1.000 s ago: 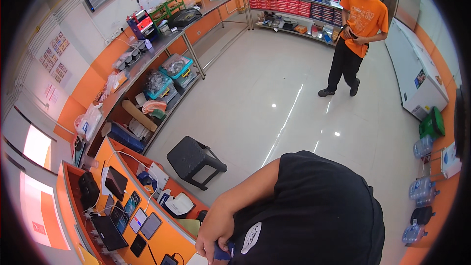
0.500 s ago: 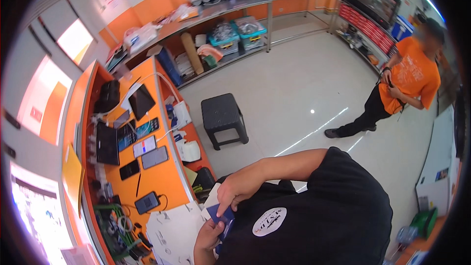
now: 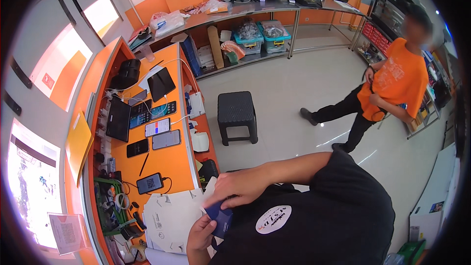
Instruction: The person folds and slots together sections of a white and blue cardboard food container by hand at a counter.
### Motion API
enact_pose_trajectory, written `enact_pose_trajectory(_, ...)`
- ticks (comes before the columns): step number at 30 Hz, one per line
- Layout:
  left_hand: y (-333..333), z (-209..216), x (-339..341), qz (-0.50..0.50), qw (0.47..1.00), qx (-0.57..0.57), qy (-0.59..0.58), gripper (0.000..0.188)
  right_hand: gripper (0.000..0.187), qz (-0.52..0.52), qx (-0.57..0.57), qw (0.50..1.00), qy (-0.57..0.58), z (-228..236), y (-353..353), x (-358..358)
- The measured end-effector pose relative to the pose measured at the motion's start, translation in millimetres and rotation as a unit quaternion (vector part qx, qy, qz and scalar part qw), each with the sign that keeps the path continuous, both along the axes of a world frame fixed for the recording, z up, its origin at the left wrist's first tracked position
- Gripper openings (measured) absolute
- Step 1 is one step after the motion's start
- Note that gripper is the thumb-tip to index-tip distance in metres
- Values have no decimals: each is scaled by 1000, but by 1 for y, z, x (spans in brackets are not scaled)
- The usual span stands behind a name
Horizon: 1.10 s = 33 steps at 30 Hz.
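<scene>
Close to my body, a small dark blue folded card or booklet (image 3: 221, 218) is tilted between my two hands. My left hand (image 3: 200, 234) pinches its lower left side, thumb on top. From above, my right hand (image 3: 241, 187) reaches over its upper edge, with the thumb on the blue face and the index finger stretched along the corner. What the other right fingers do is hidden. Beneath the hands lie flat white cardboard sheets (image 3: 169, 221) with cut edges, on the counter's near end.
The orange counter (image 3: 169, 159) on the left carries several phones, a tablet (image 3: 161, 84) and a laptop (image 3: 118, 119) with cables. A black stool (image 3: 237, 110) stands on the floor. A person in an orange shirt (image 3: 395, 81) walks at the right. A metal bench (image 3: 206, 18) runs along the back.
The view has shifted, so the counter and stool sit further right in it. My right index finger now reaches further left over the card. The person in orange has stepped nearer.
</scene>
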<state>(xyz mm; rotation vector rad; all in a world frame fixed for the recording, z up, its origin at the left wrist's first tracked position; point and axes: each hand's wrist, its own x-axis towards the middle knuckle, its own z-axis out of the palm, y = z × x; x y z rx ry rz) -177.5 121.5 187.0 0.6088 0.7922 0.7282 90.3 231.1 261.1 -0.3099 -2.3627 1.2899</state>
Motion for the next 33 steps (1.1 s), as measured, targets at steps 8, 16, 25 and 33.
enact_pose_trajectory(8,-8,-16,-9,10,996,42,81,31,24,44,-15,997,68,-6,-6,-17)
enact_pose_trajectory(16,-14,8,-3,53,995,49,76,23,21,-142,67,987,35,-27,-24,-21)
enact_pose_trajectory(25,-21,53,9,-21,969,27,243,25,19,-35,103,994,8,-23,-13,-26)
enact_pose_trajectory(33,-28,41,18,-38,958,92,268,31,23,79,95,992,1,-20,-4,-23)
